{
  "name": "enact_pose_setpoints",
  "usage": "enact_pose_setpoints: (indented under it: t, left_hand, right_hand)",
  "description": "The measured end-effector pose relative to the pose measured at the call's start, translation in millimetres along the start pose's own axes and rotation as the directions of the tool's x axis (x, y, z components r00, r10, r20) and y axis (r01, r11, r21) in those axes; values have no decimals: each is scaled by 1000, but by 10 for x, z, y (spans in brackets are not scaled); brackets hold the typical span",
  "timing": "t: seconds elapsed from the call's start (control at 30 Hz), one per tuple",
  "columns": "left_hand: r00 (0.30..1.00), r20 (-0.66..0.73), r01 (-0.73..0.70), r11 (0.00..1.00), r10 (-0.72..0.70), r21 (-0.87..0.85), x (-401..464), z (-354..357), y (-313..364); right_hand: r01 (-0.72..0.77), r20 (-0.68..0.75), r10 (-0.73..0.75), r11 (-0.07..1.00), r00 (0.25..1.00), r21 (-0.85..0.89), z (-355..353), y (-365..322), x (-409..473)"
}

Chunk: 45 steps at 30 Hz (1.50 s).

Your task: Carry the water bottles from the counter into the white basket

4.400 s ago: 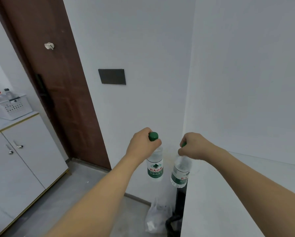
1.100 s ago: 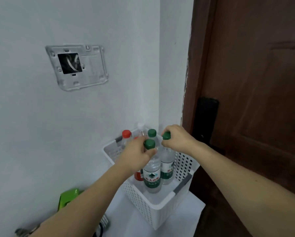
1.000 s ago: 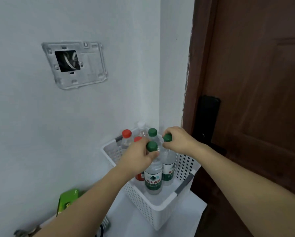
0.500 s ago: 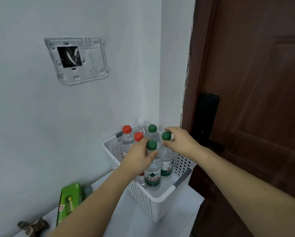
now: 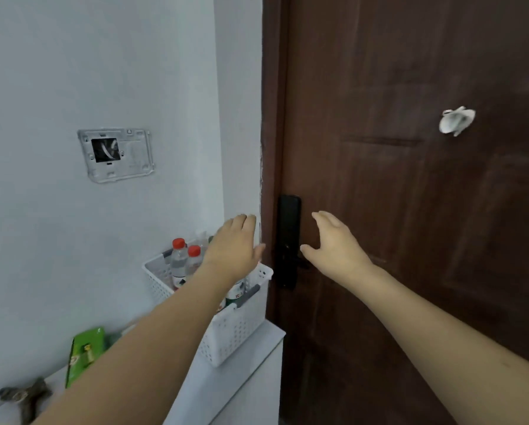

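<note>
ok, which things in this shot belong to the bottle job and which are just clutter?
Job:
white basket
red-capped bottles standing in it
left hand, empty
right hand, empty

Clutter:
green packet
wall plate
black door lock
white hook

Home entryway: wooden door (image 5: pixel 410 210), cabinet (image 5: pixel 251 378)

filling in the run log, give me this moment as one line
left hand: open, empty | right hand: open, empty | white basket: holds bottles, two red caps showing | both hands above basket level
</note>
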State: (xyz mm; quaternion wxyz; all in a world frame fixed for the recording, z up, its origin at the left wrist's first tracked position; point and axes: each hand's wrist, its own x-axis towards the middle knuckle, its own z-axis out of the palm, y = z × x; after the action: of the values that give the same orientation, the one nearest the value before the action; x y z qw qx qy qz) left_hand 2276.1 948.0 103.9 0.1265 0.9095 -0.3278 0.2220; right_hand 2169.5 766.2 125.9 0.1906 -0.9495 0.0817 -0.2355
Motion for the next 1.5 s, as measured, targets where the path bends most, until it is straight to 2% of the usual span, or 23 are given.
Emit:
enact_pose_setpoints:
  t: [0.13, 0.3, 0.4, 0.63, 0.9, 1.1, 1.23, 1.37, 1.5]
  left_hand:
    - [990, -66, -128, 992, 128, -3, -125, -209, 758]
    - [958, -173, -230, 973, 229, 16, -366, -426, 1625]
    - [943, -166, -287, 958, 287, 24, -540, -417, 2048]
    - [905, -121, -419, 904, 409, -82, -775, -253, 2987]
    - [882, -123, -470, 868, 455, -163, -1389, -534, 3991]
    - [855, -174, -515, 837, 488, -182, -2124, -880, 5168]
    - [839, -130, -543, 825, 528, -157, -2596, -1023, 5835]
    - [815, -124, -579, 801, 566, -150, -2876, -1132, 6354]
    - [789, -126, -614, 757, 602, -226, -3029, -1137, 6981]
  right_hand:
    - [-46, -82, 38, 994, 996, -104, -592, 294, -570]
    - [-157, -135, 137, 975, 981, -154, -1220, 691, -1330]
    - [-231, -140, 206, 954, 968, -191, -1509, 889, -1760]
    - [-373, -223, 326, 902, 918, -217, -2062, 1179, -2579]
    - [-495, -267, 440, 847, 857, -193, -2825, 1409, -3819]
    - [-515, -299, 448, 833, 842, -202, -3551, 1786, -5041]
    - [-540, -266, 490, 825, 830, -166, -3897, 2044, -5765]
    - [-566, -238, 527, 812, 816, -143, -4164, 2318, -6235]
    - [-594, -257, 552, 795, 793, -127, -4370, 2617, -6592]
